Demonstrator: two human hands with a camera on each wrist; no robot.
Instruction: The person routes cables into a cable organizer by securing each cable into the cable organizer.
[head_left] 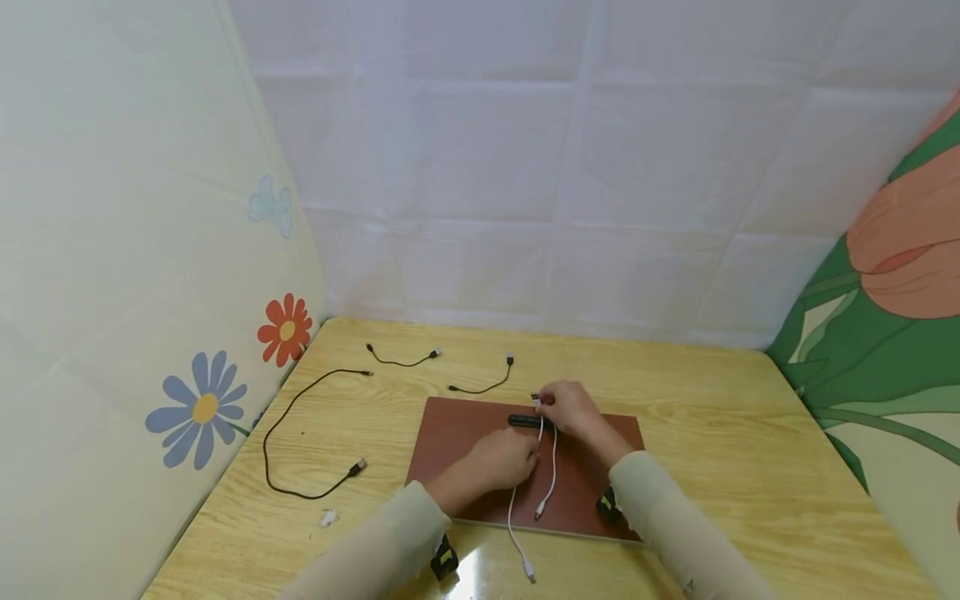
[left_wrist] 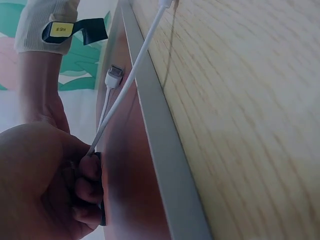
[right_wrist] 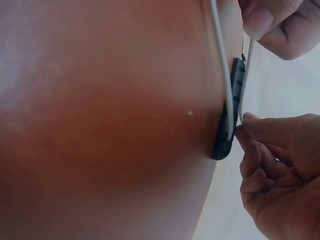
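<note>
My left hand (head_left: pixel 504 458) pinches a white charging cable (head_left: pixel 513 521) over a brown board, its lower end trailing past the board's front edge. Farther up the same cable, my right hand (head_left: pixel 567 407) pinches it near its top end, so a length runs straight between the hands. Just beside the fingers, a black cable holder strip (right_wrist: pixel 235 95) with slots lies on the board. A second white cable (right_wrist: pixel 222 55) runs into the strip's near end in the right wrist view; its white plug (left_wrist: pixel 114 75) rests on the board in the left wrist view.
The brown board (head_left: pixel 442 425) lies on a wooden table. Behind it are two short black cables, one (head_left: pixel 405 364) at left and another (head_left: pixel 483 390) nearer the middle. A longer black cable (head_left: pixel 267 450) curves at the left, with a small white scrap (head_left: pixel 328 517) nearby.
</note>
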